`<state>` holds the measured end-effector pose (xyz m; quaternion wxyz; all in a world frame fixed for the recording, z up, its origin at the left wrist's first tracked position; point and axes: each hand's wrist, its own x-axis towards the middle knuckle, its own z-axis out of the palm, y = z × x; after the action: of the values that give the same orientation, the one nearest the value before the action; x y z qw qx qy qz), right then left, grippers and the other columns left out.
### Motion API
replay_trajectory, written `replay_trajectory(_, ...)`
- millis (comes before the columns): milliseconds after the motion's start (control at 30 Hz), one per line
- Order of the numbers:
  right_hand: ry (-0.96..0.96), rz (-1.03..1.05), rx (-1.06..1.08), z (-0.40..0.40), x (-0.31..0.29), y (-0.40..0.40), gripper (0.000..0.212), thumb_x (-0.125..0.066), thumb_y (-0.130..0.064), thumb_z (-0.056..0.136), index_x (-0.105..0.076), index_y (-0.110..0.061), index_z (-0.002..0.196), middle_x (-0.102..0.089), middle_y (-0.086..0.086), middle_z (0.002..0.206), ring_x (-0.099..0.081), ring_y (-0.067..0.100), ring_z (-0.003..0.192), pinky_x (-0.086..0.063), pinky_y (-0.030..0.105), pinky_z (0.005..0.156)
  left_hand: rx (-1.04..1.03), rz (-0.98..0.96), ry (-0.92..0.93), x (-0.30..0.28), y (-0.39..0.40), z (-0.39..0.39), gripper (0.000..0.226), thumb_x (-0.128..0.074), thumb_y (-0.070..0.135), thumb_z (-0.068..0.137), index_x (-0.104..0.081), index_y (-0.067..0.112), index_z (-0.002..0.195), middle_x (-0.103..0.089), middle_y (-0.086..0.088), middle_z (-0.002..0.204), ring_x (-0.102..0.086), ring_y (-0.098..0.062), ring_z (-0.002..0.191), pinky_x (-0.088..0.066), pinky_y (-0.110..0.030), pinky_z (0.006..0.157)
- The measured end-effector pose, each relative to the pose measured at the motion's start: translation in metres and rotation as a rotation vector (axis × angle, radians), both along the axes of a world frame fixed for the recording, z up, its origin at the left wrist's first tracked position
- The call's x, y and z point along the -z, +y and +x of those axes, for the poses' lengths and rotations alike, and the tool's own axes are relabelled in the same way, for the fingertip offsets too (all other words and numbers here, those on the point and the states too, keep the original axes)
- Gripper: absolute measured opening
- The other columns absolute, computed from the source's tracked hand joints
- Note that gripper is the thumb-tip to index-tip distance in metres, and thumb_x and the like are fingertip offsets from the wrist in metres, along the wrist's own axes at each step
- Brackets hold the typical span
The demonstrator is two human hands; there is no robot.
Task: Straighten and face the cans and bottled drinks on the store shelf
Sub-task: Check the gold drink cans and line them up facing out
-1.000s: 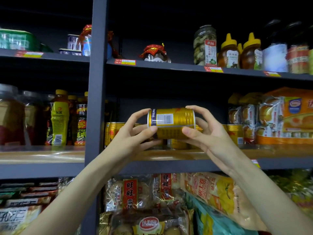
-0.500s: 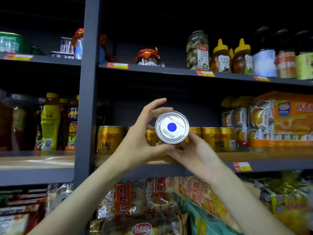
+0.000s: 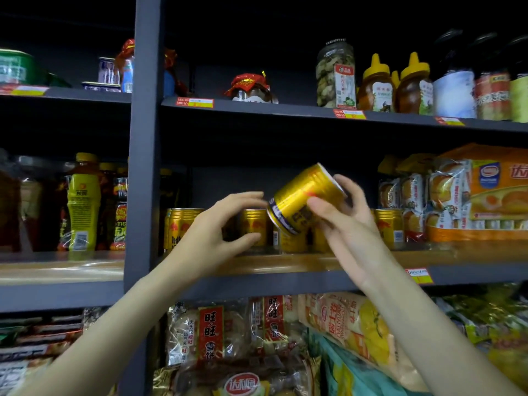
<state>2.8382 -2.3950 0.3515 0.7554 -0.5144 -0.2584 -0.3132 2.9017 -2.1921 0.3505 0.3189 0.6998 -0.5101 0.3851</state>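
Note:
A gold drink can [image 3: 300, 195] is tilted in the air in front of the middle shelf [image 3: 285, 262], its dark-banded end toward the lower left. My right hand [image 3: 340, 215] grips it with thumb in front and fingers behind. To the can's left my left hand [image 3: 220, 232] has its fingers curved and spread, with a fingertip close to the can's lower end and nothing held. Behind the hands, a row of matching gold cans [image 3: 183, 227] stands upright on the shelf. Bottled drinks [image 3: 83, 201] with yellow labels stand in the left bay.
A dark grey upright post [image 3: 144, 138] divides the two bays. Packaged cakes [image 3: 483, 195] fill the right of the middle shelf. Jars and honey bottles [image 3: 374, 84] line the upper shelf. Snack bags [image 3: 211, 332] crowd the shelf below.
The can has turned from showing its silver end to lying tilted with its gold side showing. My left hand has let go of it and sits to its left; my right hand keeps hold.

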Motion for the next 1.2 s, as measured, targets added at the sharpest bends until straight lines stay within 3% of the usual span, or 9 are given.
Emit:
replay_trajectory(100,-0.182,-0.306,0.421,0.008,0.007,-0.005,0.079,-0.082,-0.013,0.062,-0.041,-0.04,0.124,-0.053,-0.011,0.124,-0.056,0.003,0.112,-0.051,0.025,0.09,-0.088,-0.037,0.038,0.003,0.007,0.007,0.039,-0.063,0.019,0.086,-0.05,0.039,0.117,-0.044,0.026,0.129,-0.04,0.002,0.125,-0.038,-0.028,0.105)
replay_trajectory(233,-0.331,-0.517,0.643,0.017,0.012,-0.005,0.074,-0.085,-0.016,0.064,-0.039,-0.04,0.118,-0.05,-0.02,0.121,-0.049,-0.001,0.116,-0.044,0.018,0.096,-0.151,-0.101,0.071,0.005,0.009,0.012,0.035,-0.06,0.01,0.087,-0.054,0.035,0.111,-0.048,0.023,0.123,-0.043,-0.004,0.123,-0.036,-0.023,0.102)
replay_trajectory(433,-0.359,-0.633,0.706,0.021,0.011,0.003,0.074,-0.085,-0.02,0.065,-0.038,-0.039,0.118,-0.048,-0.022,0.119,-0.046,-0.004,0.114,-0.04,0.005,0.089,-0.32,-0.115,0.055,0.002,0.008,0.016,0.028,-0.058,0.009,0.087,-0.061,0.023,0.112,-0.052,0.01,0.124,-0.04,-0.016,0.126,-0.028,-0.031,0.105)
replay_trajectory(533,-0.195,-0.554,0.477,0.022,0.001,0.006,0.077,-0.082,-0.026,0.065,-0.034,-0.043,0.123,-0.052,-0.009,0.118,-0.054,0.0,0.106,-0.048,0.014,0.082,-0.498,-0.128,0.054,-0.001,0.012,0.023,0.03,-0.056,0.01,0.088,-0.06,0.019,0.116,-0.052,0.002,0.131,-0.032,-0.021,0.134,-0.011,-0.039,0.113)
replay_trajectory(633,0.034,-0.543,0.327,0.034,-0.022,0.006,0.067,-0.078,-0.033,0.07,-0.041,-0.041,0.125,-0.054,-0.002,0.116,-0.057,0.013,0.105,-0.052,0.026,0.082,-0.657,-0.017,0.072,-0.001,0.015,0.031,0.044,-0.054,0.014,0.089,-0.048,0.016,0.133,-0.039,-0.002,0.145,-0.02,-0.02,0.141,-0.001,-0.036,0.115)
replay_trajectory(733,0.087,-0.728,0.414,0.051,-0.045,0.011,0.047,-0.075,-0.039,0.074,-0.052,-0.033,0.114,-0.058,-0.005,0.111,-0.059,0.014,0.103,-0.052,0.033,0.086,-0.747,0.023,0.042,-0.002,0.015,0.032,0.049,-0.051,0.016,0.09,-0.041,0.011,0.138,-0.04,-0.006,0.144,-0.027,-0.022,0.137,-0.009,-0.033,0.114)
replay_trajectory(900,-0.005,-1.207,0.602,0.073,-0.052,0.026,0.047,-0.076,-0.047,0.071,-0.053,-0.028,0.108,-0.059,-0.007,0.109,-0.056,0.011,0.1,-0.052,0.03,0.082,-0.836,0.069,0.037,-0.009,0.016,0.03,0.041,-0.045,0.01,0.09,-0.048,0.012,0.131,-0.052,-0.005,0.131,-0.041,-0.024,0.122,-0.025,-0.031,0.103)
replay_trajectory(1033,0.003,-1.362,0.739,0.084,-0.043,0.027,0.04,-0.07,-0.053,0.076,-0.051,-0.03,0.102,-0.057,-0.007,0.104,-0.048,0.015,0.105,-0.043,0.034,0.091,-0.863,0.106,0.029,-0.012,0.016,0.031,0.045,-0.043,0.005,0.091,-0.045,0.013,0.135,-0.05,-0.005,0.133,-0.04,-0.024,0.122,-0.026,-0.032,0.103)
replay_trajectory(1200,0.033,-1.615,0.891,0.076,-0.05,0.028,0.053,-0.068,-0.054,0.077,-0.05,-0.024,0.117,-0.042,-0.001,0.124,-0.036,0.018,0.12,-0.031,0.039,0.1,-0.869,0.097,0.004,-0.011,0.016,0.037,0.046,-0.044,0.003,0.09,-0.045,0.015,0.134,-0.049,-0.003,0.134,-0.04,-0.023,0.122,-0.026,-0.031,0.102)
